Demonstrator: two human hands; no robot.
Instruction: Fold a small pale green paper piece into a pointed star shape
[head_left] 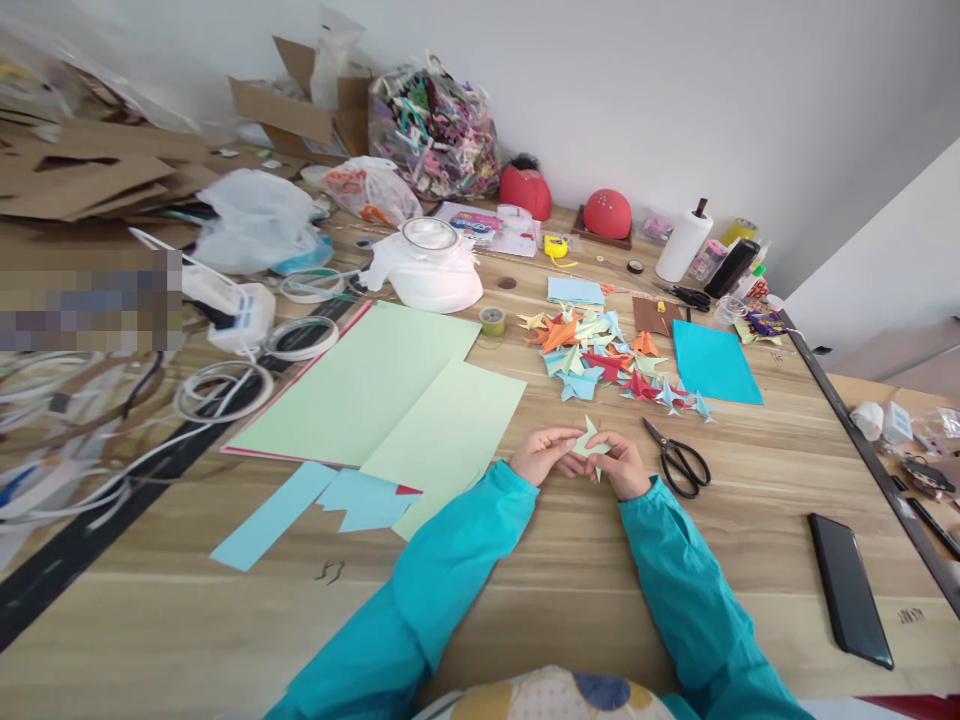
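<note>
A small pale green folded paper piece (589, 441) is pinched between both of my hands just above the wooden table (570, 590). My left hand (541, 455) grips its left side with closed fingers. My right hand (624, 466) grips its right side the same way. Both arms wear teal sleeves. Beyond my hands lies a pile of several colourful folded paper cranes (600, 360). Black scissors (677, 460) lie just right of my right hand.
Large pale green sheets (382, 390) and light blue paper scraps (315, 505) lie to the left. A teal sheet (712, 362), a black phone (851, 588), a white container (433, 265), tape rolls (300, 338), bags and cardboard crowd the far and left sides.
</note>
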